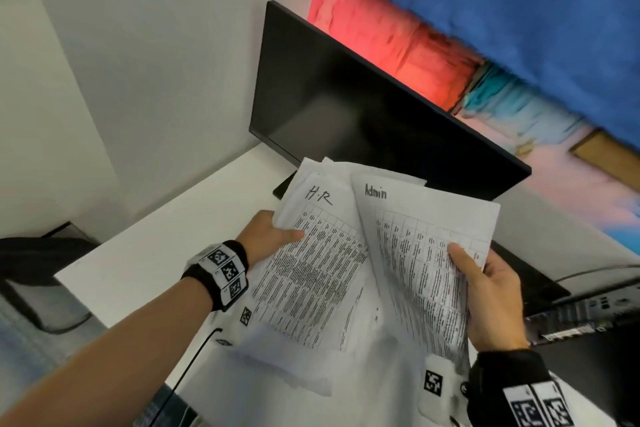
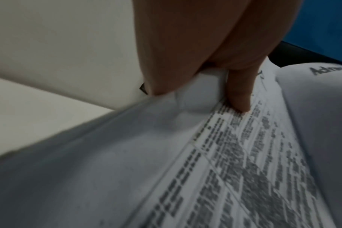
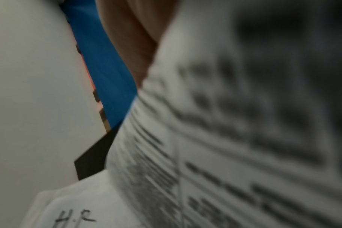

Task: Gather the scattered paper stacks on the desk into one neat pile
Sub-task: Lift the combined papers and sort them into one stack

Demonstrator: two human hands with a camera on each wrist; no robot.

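Note:
Two stacks of printed sheets are held up above the white desk. The stack marked "H.R" is in my left hand, thumb on top and fingers underneath at its left edge. The stack marked "Admin" is in my right hand, thumb pressed on its right side. The Admin stack overlaps the right edge of the H.R stack. In the left wrist view the thumb pins the H.R sheets. The right wrist view is filled by blurred Admin print, with the H.R stack below.
A dark monitor stands just behind the papers on its stand. A black cable runs off the desk's front edge. Square marker tags lie on the desk under the papers. A black device with ports sits at the right.

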